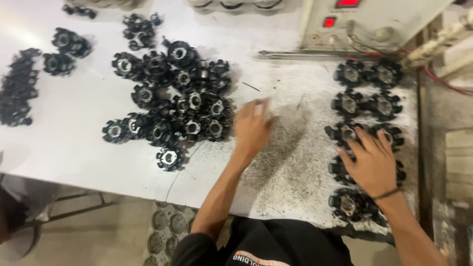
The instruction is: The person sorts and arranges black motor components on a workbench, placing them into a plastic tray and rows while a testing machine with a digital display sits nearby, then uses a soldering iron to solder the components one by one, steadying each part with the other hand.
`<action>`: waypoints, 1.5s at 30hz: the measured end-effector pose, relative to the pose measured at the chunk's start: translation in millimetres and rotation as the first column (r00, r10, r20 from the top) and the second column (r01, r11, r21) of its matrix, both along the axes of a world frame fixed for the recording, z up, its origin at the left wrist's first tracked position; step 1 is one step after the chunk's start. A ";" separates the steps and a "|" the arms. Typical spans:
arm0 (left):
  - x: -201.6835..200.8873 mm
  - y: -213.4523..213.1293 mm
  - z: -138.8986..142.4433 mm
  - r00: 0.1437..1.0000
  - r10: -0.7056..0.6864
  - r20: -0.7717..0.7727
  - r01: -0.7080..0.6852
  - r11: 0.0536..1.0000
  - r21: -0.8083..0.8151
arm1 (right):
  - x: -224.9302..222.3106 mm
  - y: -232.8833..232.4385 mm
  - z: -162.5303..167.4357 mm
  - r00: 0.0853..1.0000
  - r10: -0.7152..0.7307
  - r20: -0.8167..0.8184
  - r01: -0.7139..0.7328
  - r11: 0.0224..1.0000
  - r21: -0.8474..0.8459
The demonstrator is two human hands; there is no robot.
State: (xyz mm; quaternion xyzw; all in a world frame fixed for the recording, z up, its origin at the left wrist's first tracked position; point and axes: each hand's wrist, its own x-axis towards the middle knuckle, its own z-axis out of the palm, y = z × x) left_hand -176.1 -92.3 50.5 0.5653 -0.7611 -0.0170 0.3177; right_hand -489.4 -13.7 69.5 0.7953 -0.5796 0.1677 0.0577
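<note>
I see the left hand [252, 129] blurred, fingers loosely spread, holding nothing, just right of the heap of black knobs [177, 106] on the white tabletop [74, 143]. Right hand [372, 162] lies flat, fingers splayed over the paired knob rows [367, 103].
</note>
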 end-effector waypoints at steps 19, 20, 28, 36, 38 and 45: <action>63.8 20.8 -20.4 0.986 -0.161 -0.050 0.166 0.978 0.123 | 111.0 -48.8 6.8 0.852 0.523 -0.011 -0.507 0.832 0.225; 73.3 14.0 -21.2 0.999 0.016 -0.032 -0.012 0.990 0.143 | 108.6 -48.9 2.5 0.858 0.513 -0.023 -0.494 0.836 0.237; 76.1 -0.6 9.2 0.979 -0.008 0.205 -0.053 0.955 0.290 | 103.1 -107.5 -5.8 0.961 0.243 -0.135 -0.193 0.933 0.304; -14.1 -23.9 -12.9 0.736 -0.653 -0.181 0.671 0.665 0.327 | 78.2 -137.5 -15.0 0.967 0.213 -0.138 -0.168 0.945 0.280; -20.9 -47.0 -26.1 0.762 -0.454 -0.461 0.627 0.695 0.352 | 69.5 -103.2 -14.1 0.969 0.225 -0.097 -0.180 0.921 0.344; -55.4 -139.1 -39.9 0.837 -0.503 -0.216 0.538 0.828 0.155 | 75.4 -69.3 -11.2 0.977 0.175 -0.120 -0.152 0.972 0.181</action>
